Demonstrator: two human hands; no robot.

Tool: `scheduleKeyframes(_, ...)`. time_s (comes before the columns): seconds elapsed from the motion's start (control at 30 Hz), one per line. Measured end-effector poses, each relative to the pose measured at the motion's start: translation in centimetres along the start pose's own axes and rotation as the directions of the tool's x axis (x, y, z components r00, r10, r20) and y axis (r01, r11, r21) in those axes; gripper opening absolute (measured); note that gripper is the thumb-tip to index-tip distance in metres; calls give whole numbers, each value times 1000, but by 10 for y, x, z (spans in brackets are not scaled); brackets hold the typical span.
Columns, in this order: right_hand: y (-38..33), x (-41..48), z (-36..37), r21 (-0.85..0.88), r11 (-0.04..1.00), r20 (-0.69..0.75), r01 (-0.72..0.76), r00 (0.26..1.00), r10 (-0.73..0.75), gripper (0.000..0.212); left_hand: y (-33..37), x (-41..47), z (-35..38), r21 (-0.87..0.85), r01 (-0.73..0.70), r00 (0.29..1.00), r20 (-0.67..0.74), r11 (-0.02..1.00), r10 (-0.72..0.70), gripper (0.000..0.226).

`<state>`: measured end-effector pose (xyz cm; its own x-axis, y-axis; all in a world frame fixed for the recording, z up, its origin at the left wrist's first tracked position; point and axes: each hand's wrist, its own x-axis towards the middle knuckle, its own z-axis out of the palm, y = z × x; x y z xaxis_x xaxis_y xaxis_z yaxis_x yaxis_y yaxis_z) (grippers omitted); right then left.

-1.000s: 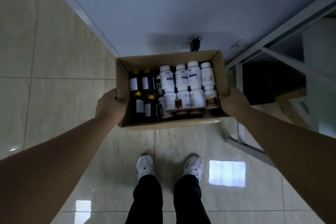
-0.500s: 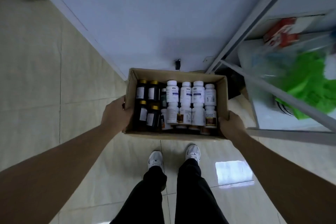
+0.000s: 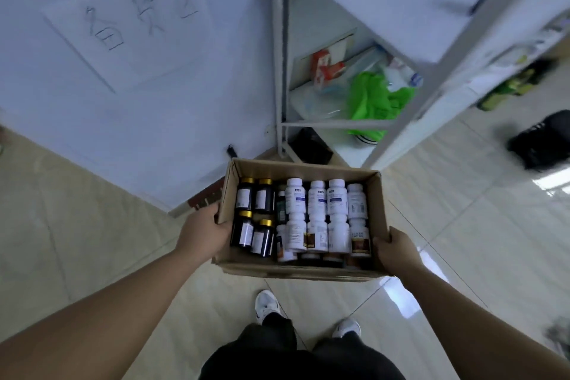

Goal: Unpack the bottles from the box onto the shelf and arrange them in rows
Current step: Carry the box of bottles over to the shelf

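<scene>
Left hand (image 3: 202,233) and right hand (image 3: 396,253) clamped on opposite walls of the box (image 3: 296,270) of lying bottles (image 3: 314,219) (none unpacked), shelf (image 3: 336,124) far-right, nearer the right hand.

box (image 3: 303,268) carried nearer shelf (image 3: 336,124), feet stepping

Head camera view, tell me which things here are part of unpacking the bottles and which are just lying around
Part of the job:
cardboard box, held by left hand and right hand
white bottles
dark bottles with gold caps
metal shelf

Just lying about:
green bag on the shelf
red and white packet
handwritten paper sign on the wall
black basket on the floor
</scene>
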<state>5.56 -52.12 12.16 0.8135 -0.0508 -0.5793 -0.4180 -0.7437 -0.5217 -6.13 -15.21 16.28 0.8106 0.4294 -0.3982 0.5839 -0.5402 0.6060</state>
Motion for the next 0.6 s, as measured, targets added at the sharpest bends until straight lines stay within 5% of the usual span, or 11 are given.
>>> scheduleKeyframes(0.33, 148, -47, -118, 191, 970, -126, -147, 977, 173, 10, 132, -36, 113, 194, -173, 980, 131, 966, 149, 32)
scheduleKeyframes(0.6, 230, -59, -227, 263, 949, -256, -171, 936, 240, 13, 257, -52, 195, 210, -348, 929, 207, 914, 306, 9)
